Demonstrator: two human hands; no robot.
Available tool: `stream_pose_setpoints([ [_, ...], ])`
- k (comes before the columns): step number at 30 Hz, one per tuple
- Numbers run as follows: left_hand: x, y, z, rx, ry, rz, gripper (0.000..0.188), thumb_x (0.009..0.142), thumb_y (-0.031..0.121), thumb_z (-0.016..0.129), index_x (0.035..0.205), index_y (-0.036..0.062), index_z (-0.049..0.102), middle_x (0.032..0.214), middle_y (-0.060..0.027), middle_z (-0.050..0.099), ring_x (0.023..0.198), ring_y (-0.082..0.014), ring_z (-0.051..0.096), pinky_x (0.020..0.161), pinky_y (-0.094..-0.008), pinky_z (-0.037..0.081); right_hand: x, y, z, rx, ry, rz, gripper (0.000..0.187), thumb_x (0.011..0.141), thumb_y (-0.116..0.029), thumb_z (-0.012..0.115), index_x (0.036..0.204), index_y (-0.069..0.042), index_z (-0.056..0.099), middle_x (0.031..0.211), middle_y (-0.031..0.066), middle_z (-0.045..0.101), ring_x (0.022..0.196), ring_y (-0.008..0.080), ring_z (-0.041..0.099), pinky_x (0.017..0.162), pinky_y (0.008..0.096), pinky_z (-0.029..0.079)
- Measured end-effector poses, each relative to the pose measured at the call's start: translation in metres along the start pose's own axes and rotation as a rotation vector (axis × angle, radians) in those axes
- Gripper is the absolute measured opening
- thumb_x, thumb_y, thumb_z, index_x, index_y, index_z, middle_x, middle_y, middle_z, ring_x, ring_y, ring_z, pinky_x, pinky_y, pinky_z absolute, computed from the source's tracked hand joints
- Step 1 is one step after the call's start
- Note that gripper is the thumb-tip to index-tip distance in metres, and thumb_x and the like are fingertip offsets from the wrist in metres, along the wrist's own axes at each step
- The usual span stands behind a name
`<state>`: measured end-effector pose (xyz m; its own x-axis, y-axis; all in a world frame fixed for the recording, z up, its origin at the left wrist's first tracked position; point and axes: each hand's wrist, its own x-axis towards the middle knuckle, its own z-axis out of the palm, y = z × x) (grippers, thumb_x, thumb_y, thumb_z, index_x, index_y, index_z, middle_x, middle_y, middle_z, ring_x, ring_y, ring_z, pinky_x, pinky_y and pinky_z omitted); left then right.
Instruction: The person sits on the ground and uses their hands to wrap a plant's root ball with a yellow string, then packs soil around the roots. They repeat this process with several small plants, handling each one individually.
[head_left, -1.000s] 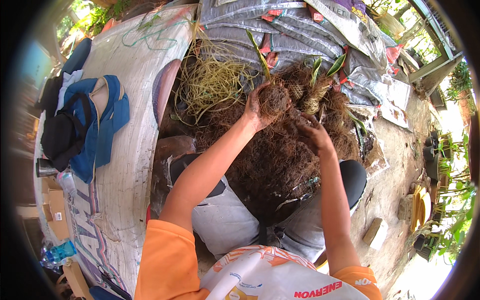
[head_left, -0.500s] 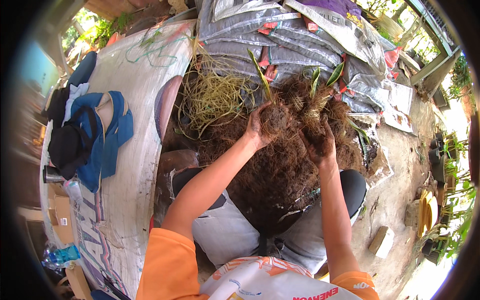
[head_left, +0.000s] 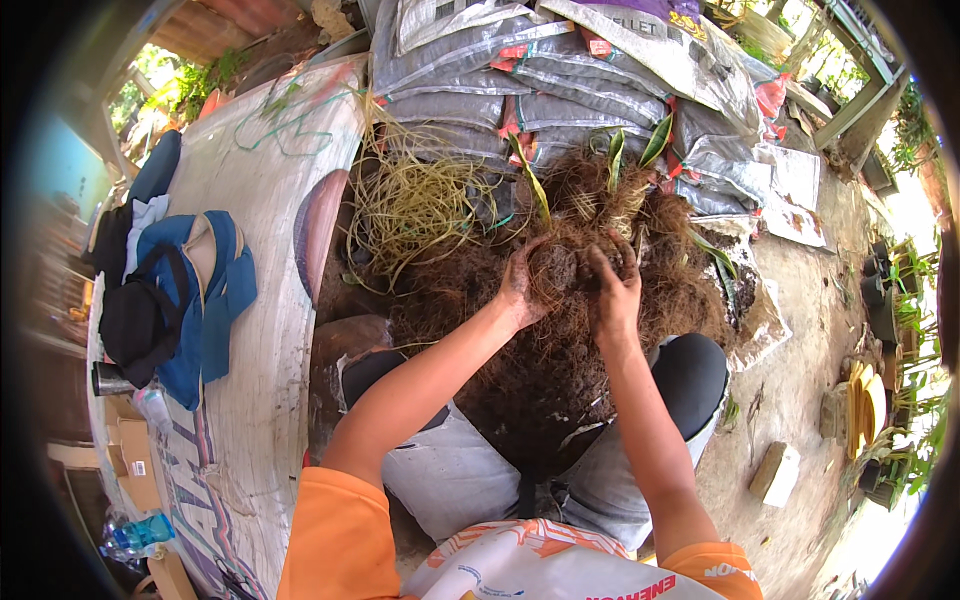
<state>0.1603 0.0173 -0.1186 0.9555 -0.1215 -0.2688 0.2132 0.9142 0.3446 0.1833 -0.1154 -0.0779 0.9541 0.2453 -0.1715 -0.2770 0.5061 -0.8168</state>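
Note:
My left hand (head_left: 522, 288), soiled with dirt, is closed around a round, dark ball of soil and roots (head_left: 553, 272). A single yellow-edged snake plant leaf (head_left: 534, 188) rises from this root ball. Close against the ball's right side is my right hand (head_left: 614, 285), its dirty fingers apart and pointing up, with nothing seen in its grasp. Just beyond it lie more snake plants with thick tangled roots (head_left: 630, 205), two short leaves standing up from them. Loose brown soil and coir-like fibre (head_left: 520, 370) are heaped beneath both hands, between my knees.
Stacked grey sacks (head_left: 590, 110) stand behind the heap. A tangle of pale twine (head_left: 415, 205) lies at its left. Along the left runs a worn white board (head_left: 265, 300) carrying a blue bag (head_left: 205, 300). A stone block (head_left: 775, 473) sits on the ground at right.
My right hand has left the rooted clump on the right and come in beside the root ball, fingers turned upward. My left hand still holds the ball, now slightly lower in view.

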Motion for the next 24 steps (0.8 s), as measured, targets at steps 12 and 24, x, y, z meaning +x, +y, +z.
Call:
stream_pose_setpoints([
  [12,-0.005,-0.004,0.004,-0.029,-0.060,-0.005,0.037,0.091,0.030,0.043,0.121,0.0104,0.053,0.111,-0.0072,0.059,0.097,-0.0206,0.057,0.086,-0.0374,0.048,-0.014,0.008,0.002,-0.908,-0.176,-0.691,0.032,0.092,-0.014,0.052,0.121,-0.002,0.050,0.129,0.0100,0.047,0.123,0.0208,0.042,0.100,0.0342,0.036],
  [24,-0.004,-0.016,-0.003,0.126,0.002,-0.063,0.043,0.086,0.045,0.054,0.117,0.0146,0.054,0.110,-0.0039,0.058,0.099,-0.0215,0.058,0.086,-0.0393,0.048,-0.012,0.014,0.000,-0.942,-0.079,-0.515,0.034,0.083,-0.017,0.064,0.111,0.002,0.061,0.120,0.0188,0.055,0.113,0.0261,0.052,0.096,0.0356,0.040],
])
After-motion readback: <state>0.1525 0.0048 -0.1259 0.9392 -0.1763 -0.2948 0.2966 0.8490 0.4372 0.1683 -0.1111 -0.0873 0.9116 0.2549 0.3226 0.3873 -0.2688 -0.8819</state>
